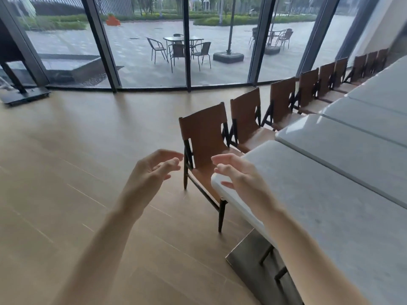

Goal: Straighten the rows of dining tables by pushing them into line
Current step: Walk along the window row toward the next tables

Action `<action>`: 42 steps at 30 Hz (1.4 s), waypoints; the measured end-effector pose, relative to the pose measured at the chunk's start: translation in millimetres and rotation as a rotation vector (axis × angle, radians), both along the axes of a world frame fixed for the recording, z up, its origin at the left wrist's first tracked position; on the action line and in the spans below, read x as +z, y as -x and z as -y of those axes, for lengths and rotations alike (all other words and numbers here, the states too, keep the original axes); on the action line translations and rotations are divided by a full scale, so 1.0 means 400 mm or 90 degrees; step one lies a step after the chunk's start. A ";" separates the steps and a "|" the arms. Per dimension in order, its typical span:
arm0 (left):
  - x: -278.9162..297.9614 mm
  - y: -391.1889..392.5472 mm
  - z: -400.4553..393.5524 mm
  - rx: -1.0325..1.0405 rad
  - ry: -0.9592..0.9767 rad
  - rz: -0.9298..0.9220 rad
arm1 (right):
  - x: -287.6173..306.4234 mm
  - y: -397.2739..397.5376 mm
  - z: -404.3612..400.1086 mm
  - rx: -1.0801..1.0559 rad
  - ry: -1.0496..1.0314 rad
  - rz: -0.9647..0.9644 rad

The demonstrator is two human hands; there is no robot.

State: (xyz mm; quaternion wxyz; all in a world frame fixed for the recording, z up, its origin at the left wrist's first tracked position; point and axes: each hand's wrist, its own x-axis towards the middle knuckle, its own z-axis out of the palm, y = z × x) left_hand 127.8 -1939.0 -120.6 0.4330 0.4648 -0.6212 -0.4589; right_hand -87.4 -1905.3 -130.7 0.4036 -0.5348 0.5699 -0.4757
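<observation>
Both arms are reaching forward, left hand (154,170) and right hand (239,175) hovering loosely curled (holding nothing).

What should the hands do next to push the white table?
Probably lower both hands onto the corner of the nearest white table and take hold. The left hand and right hand hover open, holding nothing, the right just above that corner, beside the first brown chair.

A pale wood-plank floor (77,172) fills the left and near scene. On it at right stands a row of white benches (330,183) set end to end, receding far right, with brown chairs (204,133) lined along their left side.
</observation>
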 end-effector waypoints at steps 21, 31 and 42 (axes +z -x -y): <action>-0.238 0.499 0.785 -0.322 -0.046 0.015 | -0.301 0.356 0.615 -0.426 -0.116 0.070; -0.405 0.941 1.222 -0.365 -0.113 0.052 | -0.535 0.749 1.048 -0.575 -0.242 -0.027; -0.736 1.248 1.442 -0.441 -0.166 0.114 | -0.920 0.941 1.365 -0.707 -0.570 -0.348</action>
